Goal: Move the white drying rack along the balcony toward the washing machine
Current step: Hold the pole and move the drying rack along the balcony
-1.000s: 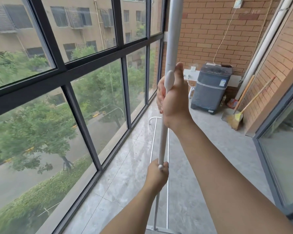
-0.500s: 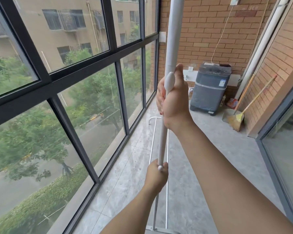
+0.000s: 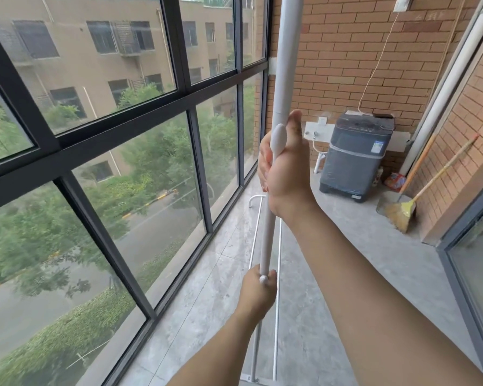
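Head view: both hands closed around the white drying rack's upright pole, partway along the balcony.

The right hand (image 3: 283, 165) has its grip clamped high on the white drying rack (image 3: 283, 65); the left hand (image 3: 258, 291) holds the same pole lower down. To do this well, I'd keep the pole upright and slide its base rails (image 3: 255, 238), which run along the floor (image 3: 207, 288) below the lower grip, straight ahead. The washing machine (image 3: 356, 154) stands well beyond the upper grip, by the brick wall (image 3: 346, 51), with a broom (image 3: 418, 196) beside it.
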The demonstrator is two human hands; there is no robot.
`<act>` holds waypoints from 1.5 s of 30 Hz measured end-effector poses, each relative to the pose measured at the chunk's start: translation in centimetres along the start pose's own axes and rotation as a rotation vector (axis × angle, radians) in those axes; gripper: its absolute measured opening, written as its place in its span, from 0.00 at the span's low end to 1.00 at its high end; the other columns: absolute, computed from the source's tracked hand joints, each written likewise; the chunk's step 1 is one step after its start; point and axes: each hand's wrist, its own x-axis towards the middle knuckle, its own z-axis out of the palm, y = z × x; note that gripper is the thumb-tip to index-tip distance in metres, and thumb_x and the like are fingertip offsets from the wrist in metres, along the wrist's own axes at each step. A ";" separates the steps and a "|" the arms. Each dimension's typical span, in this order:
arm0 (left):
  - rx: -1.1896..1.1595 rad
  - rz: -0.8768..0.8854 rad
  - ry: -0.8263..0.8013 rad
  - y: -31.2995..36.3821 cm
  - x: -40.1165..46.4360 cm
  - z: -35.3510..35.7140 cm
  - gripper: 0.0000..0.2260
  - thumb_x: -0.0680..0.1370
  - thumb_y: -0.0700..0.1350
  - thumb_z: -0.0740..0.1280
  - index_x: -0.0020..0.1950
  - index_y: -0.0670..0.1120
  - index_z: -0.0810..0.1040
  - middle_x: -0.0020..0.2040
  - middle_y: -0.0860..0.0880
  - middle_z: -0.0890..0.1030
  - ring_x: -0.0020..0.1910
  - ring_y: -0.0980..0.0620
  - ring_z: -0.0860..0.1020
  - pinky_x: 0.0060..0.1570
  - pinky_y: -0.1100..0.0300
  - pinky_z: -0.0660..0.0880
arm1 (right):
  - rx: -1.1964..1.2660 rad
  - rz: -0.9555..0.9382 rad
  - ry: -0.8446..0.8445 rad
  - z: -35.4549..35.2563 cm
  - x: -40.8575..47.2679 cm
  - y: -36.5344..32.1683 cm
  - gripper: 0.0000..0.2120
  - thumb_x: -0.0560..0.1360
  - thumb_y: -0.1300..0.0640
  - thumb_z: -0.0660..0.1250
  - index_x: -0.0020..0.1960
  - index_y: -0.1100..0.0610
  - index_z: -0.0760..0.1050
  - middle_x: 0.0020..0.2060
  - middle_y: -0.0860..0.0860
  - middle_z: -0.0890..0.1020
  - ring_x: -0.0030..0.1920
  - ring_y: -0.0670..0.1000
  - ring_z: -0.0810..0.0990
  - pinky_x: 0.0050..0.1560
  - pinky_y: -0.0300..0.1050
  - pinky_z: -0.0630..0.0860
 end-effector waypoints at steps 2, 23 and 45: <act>-0.010 -0.012 0.006 0.5 1.2 0.5 0.16 0.79 0.41 0.59 0.32 0.48 0.59 0.29 0.51 0.62 0.26 0.54 0.61 0.24 0.63 0.58 | 0.004 0.006 -0.006 -0.6 1.3 0.3 0.26 0.80 0.40 0.47 0.32 0.56 0.63 0.25 0.52 0.60 0.18 0.45 0.60 0.20 0.36 0.57; 0.012 0.009 -0.011 4.9 13.4 1.5 0.19 0.80 0.40 0.59 0.31 0.49 0.58 0.26 0.54 0.60 0.16 0.59 0.58 0.18 0.69 0.56 | -0.008 0.009 0.011 -1.7 14.1 3.5 0.27 0.81 0.40 0.46 0.31 0.56 0.62 0.20 0.47 0.61 0.18 0.45 0.59 0.20 0.36 0.57; 0.033 0.046 -0.035 7.8 25.3 -0.1 0.19 0.80 0.39 0.59 0.31 0.49 0.58 0.27 0.54 0.59 0.15 0.58 0.58 0.18 0.70 0.55 | -0.036 -0.016 0.014 -0.5 25.9 7.7 0.28 0.80 0.39 0.45 0.29 0.55 0.58 0.18 0.47 0.59 0.18 0.47 0.57 0.21 0.37 0.54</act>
